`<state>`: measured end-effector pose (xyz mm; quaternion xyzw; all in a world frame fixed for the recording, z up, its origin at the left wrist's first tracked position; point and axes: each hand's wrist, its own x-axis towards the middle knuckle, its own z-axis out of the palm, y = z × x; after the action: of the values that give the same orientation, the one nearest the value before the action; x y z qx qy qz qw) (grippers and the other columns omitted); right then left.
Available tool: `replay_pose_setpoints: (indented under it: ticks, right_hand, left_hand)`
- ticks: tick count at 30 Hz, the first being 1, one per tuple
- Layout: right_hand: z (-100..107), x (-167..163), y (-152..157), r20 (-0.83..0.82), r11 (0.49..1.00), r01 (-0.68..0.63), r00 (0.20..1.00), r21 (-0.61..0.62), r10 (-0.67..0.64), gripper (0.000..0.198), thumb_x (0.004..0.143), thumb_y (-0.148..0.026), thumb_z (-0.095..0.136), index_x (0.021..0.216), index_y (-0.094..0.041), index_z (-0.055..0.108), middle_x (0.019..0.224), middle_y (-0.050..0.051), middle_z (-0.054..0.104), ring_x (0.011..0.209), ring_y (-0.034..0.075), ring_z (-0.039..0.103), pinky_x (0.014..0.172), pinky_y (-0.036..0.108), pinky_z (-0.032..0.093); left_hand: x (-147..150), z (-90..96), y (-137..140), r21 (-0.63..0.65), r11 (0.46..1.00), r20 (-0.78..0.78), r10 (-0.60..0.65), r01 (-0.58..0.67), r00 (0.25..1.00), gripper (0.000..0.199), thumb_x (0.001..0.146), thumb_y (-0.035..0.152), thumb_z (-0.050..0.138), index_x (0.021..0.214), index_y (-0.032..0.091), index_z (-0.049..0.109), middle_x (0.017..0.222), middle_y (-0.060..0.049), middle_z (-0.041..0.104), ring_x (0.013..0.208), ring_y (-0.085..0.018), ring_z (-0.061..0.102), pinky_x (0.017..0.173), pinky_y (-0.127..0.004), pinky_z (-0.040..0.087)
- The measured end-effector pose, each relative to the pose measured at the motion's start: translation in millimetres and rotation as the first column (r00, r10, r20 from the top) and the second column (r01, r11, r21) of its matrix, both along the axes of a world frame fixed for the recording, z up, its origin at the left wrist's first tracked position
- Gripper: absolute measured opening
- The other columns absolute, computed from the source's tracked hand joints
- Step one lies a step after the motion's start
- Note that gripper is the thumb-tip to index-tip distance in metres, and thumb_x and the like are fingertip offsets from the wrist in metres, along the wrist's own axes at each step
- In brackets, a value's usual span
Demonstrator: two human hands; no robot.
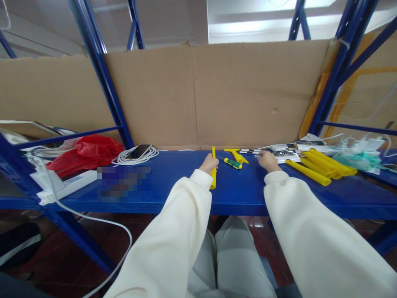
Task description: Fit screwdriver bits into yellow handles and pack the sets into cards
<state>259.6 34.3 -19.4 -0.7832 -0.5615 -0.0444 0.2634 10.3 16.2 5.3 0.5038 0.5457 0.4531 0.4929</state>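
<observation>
My left hand (208,164) is closed around a yellow plastic tube-like handle (213,182), which points away from me and has a narrower far end. Just right of it lies a screwdriver (233,164) with a green and yellow handle. Behind the screwdriver is a yellow T-shaped piece (237,156). My right hand (269,161) is low over the shelf, fingers bent together at some small pieces (257,156); what they hold, if anything, is too small to make out. Black-and-white packets (285,156) lie beside that hand.
Several yellow tubes (310,172) lie to the right, near a teal and clear plastic bundle (356,159). On the left are a phone (139,151) on a coiled white cable (124,158), a red bag (89,153) and a white power strip (74,185). Cardboard (248,95) stands behind the blue shelf (180,186).
</observation>
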Motion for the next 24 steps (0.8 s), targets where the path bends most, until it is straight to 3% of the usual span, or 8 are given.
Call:
replay_pose_setpoints:
  ticks: [3,6,11,18,24]
  right_hand:
    - [-7,5,0,0.032,0.998,0.016,0.999,-0.063,-0.014,0.045,0.082,-0.014,0.048,0.123,-0.018,0.067,0.132,0.019,0.059,0.125,0.036,0.052,0.097,0.05,0.046]
    - [-10,4,2,0.077,0.994,-0.021,0.997,-0.106,0.029,0.049,0.082,-0.012,0.044,0.126,-0.016,0.065,0.136,0.018,0.056,0.128,0.036,0.049,0.1,0.05,0.044]
    - [-10,3,4,0.127,0.985,-0.078,0.987,-0.154,0.098,0.054,0.083,-0.01,0.039,0.133,-0.01,0.059,0.14,0.021,0.053,0.129,0.035,0.049,0.107,0.049,0.038]
    - [-13,7,14,0.156,0.985,-0.095,0.981,-0.142,0.117,0.053,0.085,-0.015,0.037,0.134,-0.013,0.058,0.14,0.02,0.052,0.13,0.033,0.048,0.105,0.052,0.038]
    - [-10,7,22,0.164,0.978,-0.088,0.979,-0.188,0.12,0.05,0.088,-0.018,0.036,0.132,-0.016,0.06,0.144,0.019,0.049,0.132,0.033,0.046,0.106,0.052,0.038]
  left_hand:
    - [0,-3.3,1,0.15,0.988,-0.04,-0.03,0.036,0.999,0.046,0.067,-0.009,0.059,0.104,0.018,0.066,0.064,0.001,0.059,0.056,-0.014,0.055,0.056,-0.021,0.042]
    - [0,-3.8,-2,0.264,0.963,-0.079,-0.03,0.05,0.996,0.05,0.065,-0.009,0.06,0.105,0.02,0.071,0.085,-0.004,0.07,0.083,-0.02,0.066,0.071,-0.023,0.049]
    - [5,-0.5,-8,0.363,0.926,-0.259,-0.005,0.102,0.966,0.048,0.061,-0.013,0.061,0.096,0.018,0.075,0.108,-0.009,0.072,0.117,-0.024,0.06,0.095,-0.025,0.046]
    - [16,-8.8,-10,0.391,0.897,-0.327,-0.074,0.206,0.942,0.049,0.061,-0.016,0.059,0.088,0.021,0.076,0.105,-0.009,0.07,0.123,-0.027,0.055,0.101,-0.029,0.043]
    - [16,-13.1,-13,0.385,0.856,-0.547,-0.09,0.345,0.832,0.048,0.065,-0.013,0.06,0.095,0.022,0.075,0.103,-0.01,0.068,0.119,-0.029,0.057,0.1,-0.03,0.043]
